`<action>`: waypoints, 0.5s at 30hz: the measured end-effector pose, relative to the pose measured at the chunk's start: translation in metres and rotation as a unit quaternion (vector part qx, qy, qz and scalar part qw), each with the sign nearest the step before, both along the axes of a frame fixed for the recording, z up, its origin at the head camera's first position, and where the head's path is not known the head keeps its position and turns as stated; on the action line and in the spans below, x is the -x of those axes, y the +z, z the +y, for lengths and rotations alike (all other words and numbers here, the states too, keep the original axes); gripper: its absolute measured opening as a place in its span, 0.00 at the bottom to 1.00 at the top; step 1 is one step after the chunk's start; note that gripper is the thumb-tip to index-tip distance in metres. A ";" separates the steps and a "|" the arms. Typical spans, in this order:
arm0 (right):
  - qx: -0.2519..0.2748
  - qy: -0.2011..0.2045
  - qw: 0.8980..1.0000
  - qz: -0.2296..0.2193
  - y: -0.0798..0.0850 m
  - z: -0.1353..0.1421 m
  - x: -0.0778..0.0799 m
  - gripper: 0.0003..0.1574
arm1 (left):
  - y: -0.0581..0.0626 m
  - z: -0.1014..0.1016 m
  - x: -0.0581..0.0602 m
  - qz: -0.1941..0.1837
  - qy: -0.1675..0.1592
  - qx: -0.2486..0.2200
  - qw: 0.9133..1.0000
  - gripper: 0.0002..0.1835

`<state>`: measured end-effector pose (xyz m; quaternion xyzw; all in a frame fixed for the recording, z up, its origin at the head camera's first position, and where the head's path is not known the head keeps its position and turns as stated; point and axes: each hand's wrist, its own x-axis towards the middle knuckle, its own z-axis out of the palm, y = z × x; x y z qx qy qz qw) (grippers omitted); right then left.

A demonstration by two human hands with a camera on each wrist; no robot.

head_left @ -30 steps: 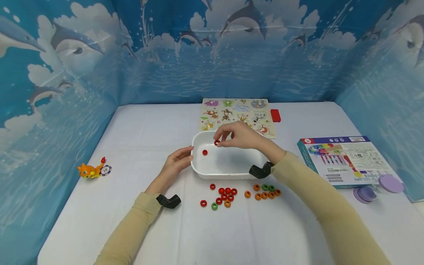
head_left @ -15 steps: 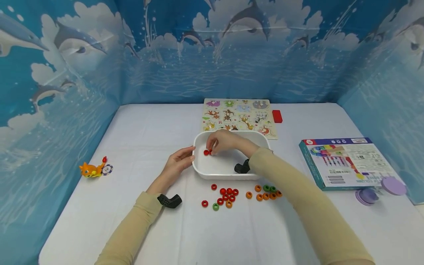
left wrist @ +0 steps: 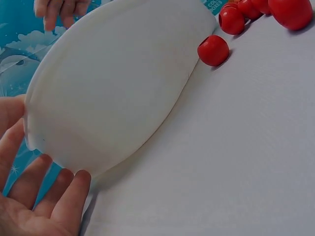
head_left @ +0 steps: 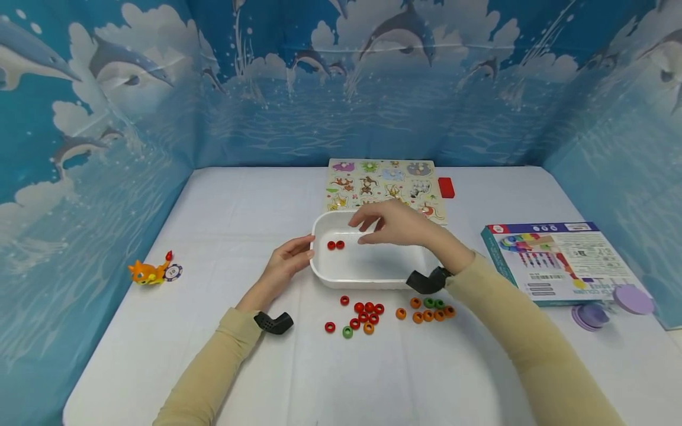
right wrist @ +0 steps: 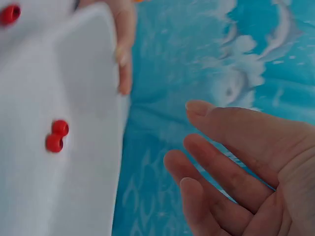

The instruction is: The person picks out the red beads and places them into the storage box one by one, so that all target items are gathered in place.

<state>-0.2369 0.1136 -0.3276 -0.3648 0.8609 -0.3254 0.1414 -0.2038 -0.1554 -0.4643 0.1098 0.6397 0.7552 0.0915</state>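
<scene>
A white plastic tray (head_left: 373, 260) stands in the middle of the table, with two red beads (head_left: 335, 245) side by side on its floor near the left end. My left hand (head_left: 290, 258) rests its fingers against the tray's left end; the left wrist view shows fingertips (left wrist: 81, 179) touching the outer wall. Over the tray hovers my right hand (head_left: 391, 223), thumb and fingers apart, nothing between them. In the right wrist view the same beads (right wrist: 56, 135) lie away from this hand (right wrist: 246, 167). In front of the tray are loose red beads (head_left: 363, 317).
Orange and green beads (head_left: 428, 316) lie to the right of the red ones. Behind the tray is an animal puzzle board (head_left: 367, 184) with a red block (head_left: 446, 187) beside it. A box (head_left: 559, 260), purple lidded tub (head_left: 591, 316) and orange toy (head_left: 146, 273) stand farther out.
My right hand reached down to the tray floor, let go of a red bead beside the other one, then rose and moved back right. My left hand stayed at the tray's end.
</scene>
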 end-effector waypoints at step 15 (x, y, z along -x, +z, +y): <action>0.153 -0.022 0.987 -0.033 -0.080 0.050 -0.104 0.16 | 0.001 0.003 -0.003 -0.011 0.016 0.033 0.999 0.27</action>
